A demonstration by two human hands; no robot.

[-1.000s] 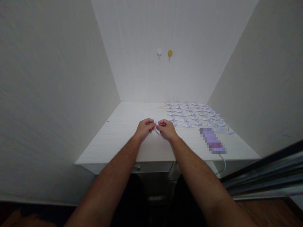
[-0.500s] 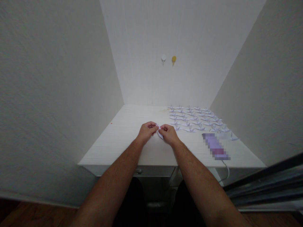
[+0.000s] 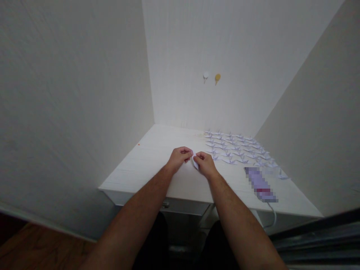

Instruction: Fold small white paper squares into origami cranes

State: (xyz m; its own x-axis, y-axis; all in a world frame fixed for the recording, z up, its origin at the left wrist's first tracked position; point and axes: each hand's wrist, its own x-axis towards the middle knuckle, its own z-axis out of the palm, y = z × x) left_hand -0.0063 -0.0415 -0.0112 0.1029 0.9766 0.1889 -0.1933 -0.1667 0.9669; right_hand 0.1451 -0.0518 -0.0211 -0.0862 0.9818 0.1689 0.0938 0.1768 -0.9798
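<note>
My left hand (image 3: 179,159) and right hand (image 3: 206,165) pinch one small folded paper (image 3: 194,162) between them above the desk (image 3: 146,165); I press creases with fingertips, fold stage seemingly unclear.

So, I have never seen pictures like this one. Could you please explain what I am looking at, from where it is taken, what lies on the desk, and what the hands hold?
There is no machine here, only a person's two bare hands. The camera sits on the person's head and looks forward and down, so both forearms reach in from the bottom edge. The left hand and the right hand meet over a white desk in a corner and pinch a small piece of folded paper between their fingertips. On the desk, to the right, rows of small folded paper figures lie side by side. Nearer lies a blurred flat object with a white cable hanging over the edge. Two small hooks sit on the back wall.
</note>
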